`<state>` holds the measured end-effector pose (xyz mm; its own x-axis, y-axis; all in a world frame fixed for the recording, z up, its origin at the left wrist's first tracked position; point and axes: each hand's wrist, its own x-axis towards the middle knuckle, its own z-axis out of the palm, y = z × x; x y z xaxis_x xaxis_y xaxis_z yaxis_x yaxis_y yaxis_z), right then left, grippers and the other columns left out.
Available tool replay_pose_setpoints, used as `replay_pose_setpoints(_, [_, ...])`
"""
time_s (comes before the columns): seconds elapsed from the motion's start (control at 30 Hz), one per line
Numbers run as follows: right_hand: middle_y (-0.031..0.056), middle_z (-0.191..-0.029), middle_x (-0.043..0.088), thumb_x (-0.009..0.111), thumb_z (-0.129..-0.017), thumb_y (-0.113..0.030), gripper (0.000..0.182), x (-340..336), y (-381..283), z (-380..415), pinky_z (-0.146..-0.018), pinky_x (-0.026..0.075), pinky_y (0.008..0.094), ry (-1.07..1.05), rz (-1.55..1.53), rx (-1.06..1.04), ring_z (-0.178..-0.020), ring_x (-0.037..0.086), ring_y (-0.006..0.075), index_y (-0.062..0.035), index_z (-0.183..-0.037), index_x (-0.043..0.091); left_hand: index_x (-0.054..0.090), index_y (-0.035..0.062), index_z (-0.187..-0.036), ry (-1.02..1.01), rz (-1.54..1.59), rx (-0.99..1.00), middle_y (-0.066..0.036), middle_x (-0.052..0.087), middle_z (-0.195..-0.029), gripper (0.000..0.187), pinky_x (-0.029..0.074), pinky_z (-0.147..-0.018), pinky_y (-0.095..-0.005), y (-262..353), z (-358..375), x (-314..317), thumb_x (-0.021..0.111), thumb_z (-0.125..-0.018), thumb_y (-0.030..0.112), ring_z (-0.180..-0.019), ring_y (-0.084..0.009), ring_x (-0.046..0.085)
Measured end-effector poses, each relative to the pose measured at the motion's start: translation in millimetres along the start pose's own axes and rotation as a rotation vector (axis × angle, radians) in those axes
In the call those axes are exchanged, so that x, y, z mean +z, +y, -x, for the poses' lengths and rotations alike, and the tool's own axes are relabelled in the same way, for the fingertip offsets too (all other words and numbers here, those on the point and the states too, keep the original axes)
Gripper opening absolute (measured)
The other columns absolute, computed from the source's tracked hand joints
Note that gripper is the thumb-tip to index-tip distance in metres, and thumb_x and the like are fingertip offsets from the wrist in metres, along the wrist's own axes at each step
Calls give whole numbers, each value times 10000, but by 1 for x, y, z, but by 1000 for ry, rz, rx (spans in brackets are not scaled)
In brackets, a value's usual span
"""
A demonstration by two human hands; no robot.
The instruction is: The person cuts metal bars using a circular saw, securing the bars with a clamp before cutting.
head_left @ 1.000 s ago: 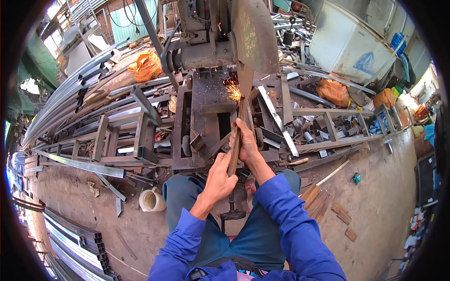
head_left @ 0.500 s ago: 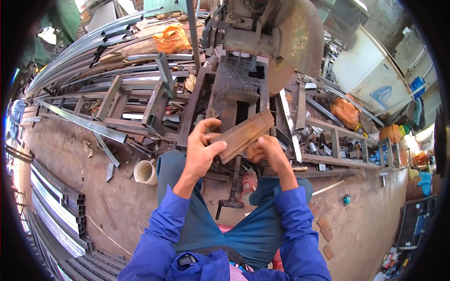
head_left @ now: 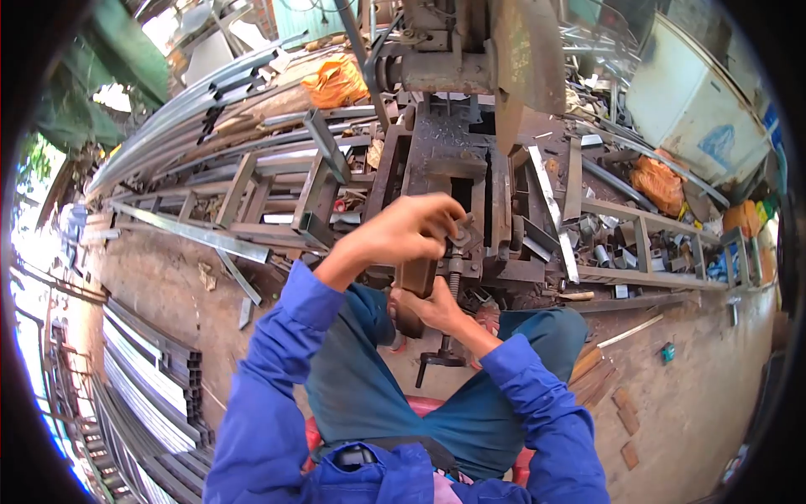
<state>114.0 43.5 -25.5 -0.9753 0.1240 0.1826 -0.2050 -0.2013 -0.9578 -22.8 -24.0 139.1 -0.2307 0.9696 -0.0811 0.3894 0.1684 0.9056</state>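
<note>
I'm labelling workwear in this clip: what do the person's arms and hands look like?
Both arms wear long, loose, bright blue sleeves reaching the wrists. The left hand and right hand are bare: no gloves, and no watch or rings show. No markings or logos are visible on the sleeves.

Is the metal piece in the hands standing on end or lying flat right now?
On end. The rusty metal piece runs roughly vertically, the left hand gripping its top and the right hand its lower end, in front of the saw's vise.

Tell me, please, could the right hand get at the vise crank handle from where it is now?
Probably yes. The right hand grips the lower end of the metal piece, and the crank handle lies just below it with nothing between; it would have to let go first.
</note>
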Motion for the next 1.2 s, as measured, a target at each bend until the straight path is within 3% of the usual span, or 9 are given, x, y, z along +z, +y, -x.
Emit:
replay_pose_setpoints(0.13, [81,-753,652,624,-940,-138,187,-33,-33,-17,-707,503,320,210,243,-57,-723,631,164,25,-1025,658,459,42,-1459,620,349,180,-126,629,-1291,711,481,-1020,-383,-36,9,-5,749,-814,114,-1207,-240,604])
replay_pose_setpoints(0.27, [108,-894,641,602,-931,-125,280,-69,-32,-59,-781,494,323,437,202,-154,-822,617,176,31,-1163,601,282,86,-1575,295,450,62,-142,485,-1460,1030,439,-1072,-405,-120,0,89,784,-676,69,-1380,-287,461])
replay_pose_setpoints(0.4, [131,-1001,608,604,-894,-139,453,-79,-35,-82,-845,492,357,587,327,-60,-884,605,228,48,-1295,503,200,91,-1595,466,257,54,-198,441,-1495,1099,411,-1097,-415,-119,-43,133,784,-665,56,-1423,-291,416])
replay_pose_setpoints(0.5, [158,-1033,605,645,-854,-179,470,-79,-39,-91,-878,486,364,622,232,9,-931,605,255,64,-1237,520,192,59,-1584,640,380,63,-189,447,-1482,1055,412,-1092,-410,-121,-57,136,750,-690,27,-1374,-287,463])
replay_pose_setpoints(0.6, [125,-991,627,732,-796,-207,522,-89,-49,-97,-807,498,323,735,117,50,-894,605,200,91,-1177,534,361,-1,-1509,513,743,81,-113,550,-1334,811,487,-933,-310,-121,-54,125,676,-762,-1,-1154,-176,577])
replay_pose_setpoints(0.63, [113,-977,631,747,-788,-208,537,-99,-44,-99,-784,499,316,714,56,38,-867,603,185,95,-1179,537,479,-43,-1427,606,620,124,-84,636,-1146,688,485,-716,-247,-112,-56,124,678,-770,13,-900,-105,610])
replay_pose_setpoints(0.77, [79,-901,629,792,-759,-225,523,-115,-43,-104,-676,492,294,695,-14,64,-758,587,137,98,-1115,585,559,-83,-1344,589,608,91,-47,660,-900,586,442,-574,-222,-102,-61,118,696,-790,50,-665,-75,576])
replay_pose_setpoints(0.97, [8,-715,570,834,-757,-289,388,-126,-32,-105,-510,400,274,719,-119,153,-566,508,89,22,-916,666,620,-67,-1279,581,633,5,-32,639,-797,483,418,-483,-226,-85,-69,121,698,-833,102,-547,-58,529])
replay_pose_setpoints(1.2, [19,-688,575,820,-813,-341,393,-134,-18,-102,-486,397,280,701,-128,255,-525,519,103,14,-905,677,617,-48,-1296,508,689,-132,-37,636,-776,478,445,-472,-233,-91,-68,122,688,-860,134,-530,-63,542])
